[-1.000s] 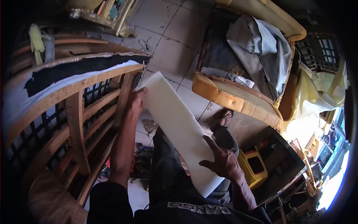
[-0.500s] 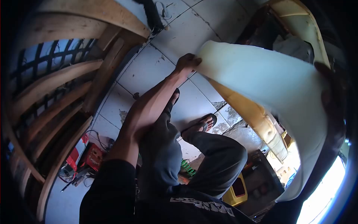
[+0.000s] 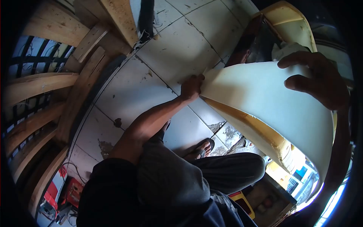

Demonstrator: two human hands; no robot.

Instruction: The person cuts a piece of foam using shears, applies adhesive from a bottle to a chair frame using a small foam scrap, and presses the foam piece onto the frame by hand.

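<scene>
A long, pale white flexible sheet, which looks like thin foam (image 3: 245, 81), curves across the right half of the view. Its left end is pinched in my left hand (image 3: 192, 87), fingers closed at the edge. Over the sheet's far right part, my right hand (image 3: 317, 77) is open, thumb and fingers spread apart. Below the sheet shows a curved, yellowish padded piece (image 3: 261, 130), partly covered by it. Behind stands a dark-sided furniture part with a cream padded back (image 3: 289, 19).
On the left is a wooden slatted frame (image 3: 41, 85) with dark webbing. White floor tiles (image 3: 166, 49), some cracked, lie under my feet. Red tools (image 3: 72, 193) with cables lie at lower left. A yellow-and-red object (image 3: 242, 202) sits by my knee.
My right hand has come off the sheet's edge and now spreads over it. The sheet has dropped lower over the padded piece. My left hand still grips its end, now lower in view.
</scene>
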